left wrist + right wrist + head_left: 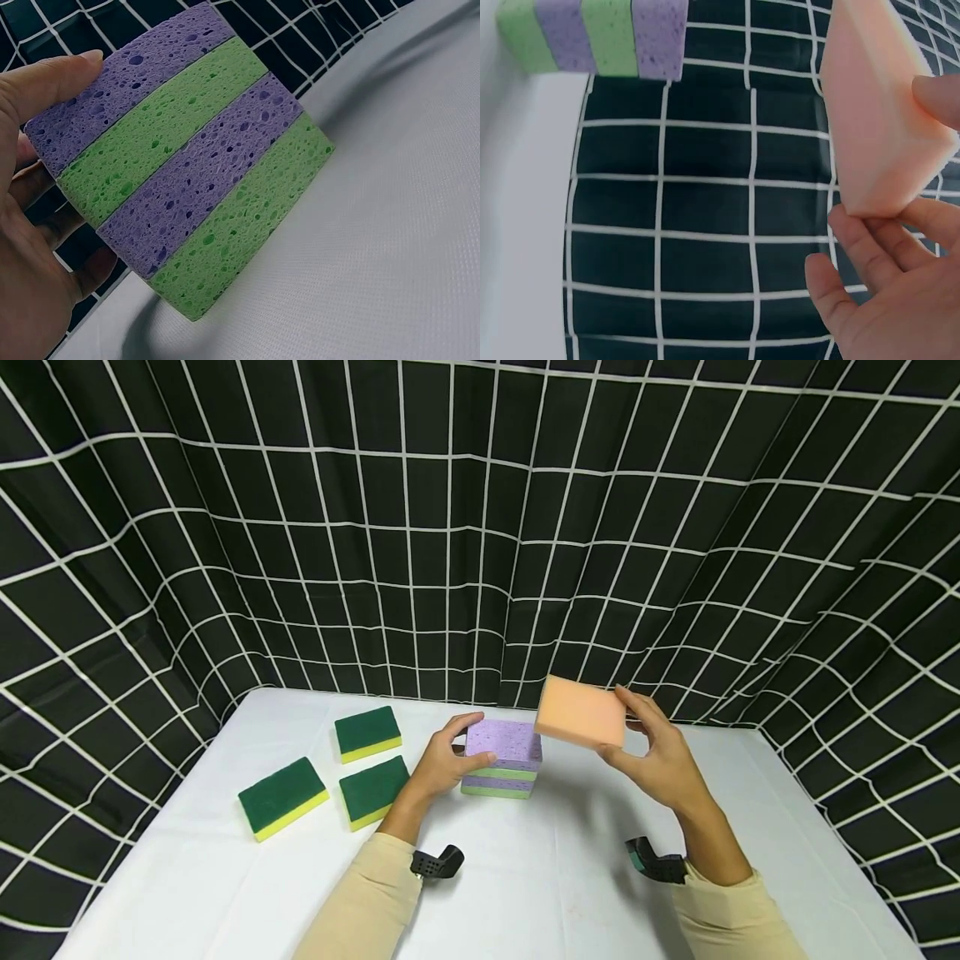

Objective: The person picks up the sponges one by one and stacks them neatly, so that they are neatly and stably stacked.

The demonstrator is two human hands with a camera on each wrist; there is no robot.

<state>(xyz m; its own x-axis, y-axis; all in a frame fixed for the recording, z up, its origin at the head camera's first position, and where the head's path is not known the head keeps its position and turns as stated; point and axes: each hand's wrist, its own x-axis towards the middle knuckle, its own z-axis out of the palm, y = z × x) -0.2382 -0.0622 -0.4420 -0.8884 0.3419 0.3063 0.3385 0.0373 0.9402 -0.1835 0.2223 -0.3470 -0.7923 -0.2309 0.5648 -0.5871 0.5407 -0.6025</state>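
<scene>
Beige sleeves (367,893) up close in the head view, and here's the right hand (660,760) pinching the peach sponge (581,712) by its right end, aloft near the stacked purple-and-green sponges (502,743) on the white surface (525,877)! Left wrist: the left hand (34,274) pinches the stack's upper end. Right wrist: that peach block looks light, squashy; opposite edges, gentle pressure should do.

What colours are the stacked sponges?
The stack alternates purple and green, clearest in the left wrist view.

Three sponges (283,795) left of stack (512,745)
</scene>
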